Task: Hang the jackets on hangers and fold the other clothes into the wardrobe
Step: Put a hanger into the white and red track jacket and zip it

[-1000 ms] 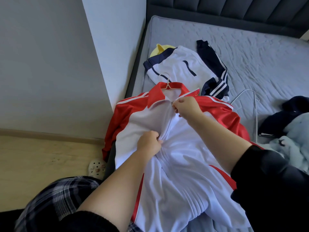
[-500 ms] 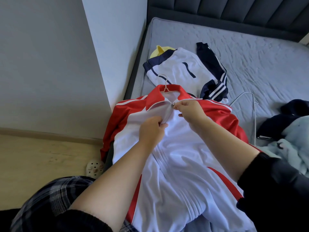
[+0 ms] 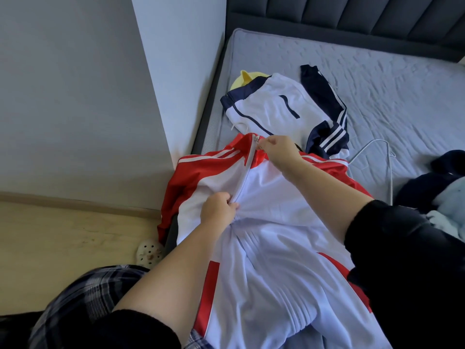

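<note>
While the left hand (image 3: 219,207) is gripping a bunch of white fabric beside the zip at chest level, the right hand (image 3: 278,149) is pinching the zip pull (image 3: 257,139) at the very top of the collar, vs. 1 sec ago, when it was pinching it down at the collar's base. The red-&-white jacket (image 3: 271,222) is lying front-up on the edge of the bed (image 3: 377,79), ctr of frame. Its collar is now standing zipped shut w/ the zip line running straight up it. Earlier the collar was lying open w/ a hanger hook showing in the gap; that hook is now hidden. The left hand is sitting lower on the zip line than 0.5 sec ago, when it was just under the collar. The white-&-navy jacket (image 3: 276,107) is lying just above the collar, upper ctr, same as before, over a yellow item (image 3: 242,78). A bare wire hanger (image 3: 388,159) is lying on the bed to the right, near a dark & pale-blue clothes heap (image 3: 442,195) at the right edge.
</note>
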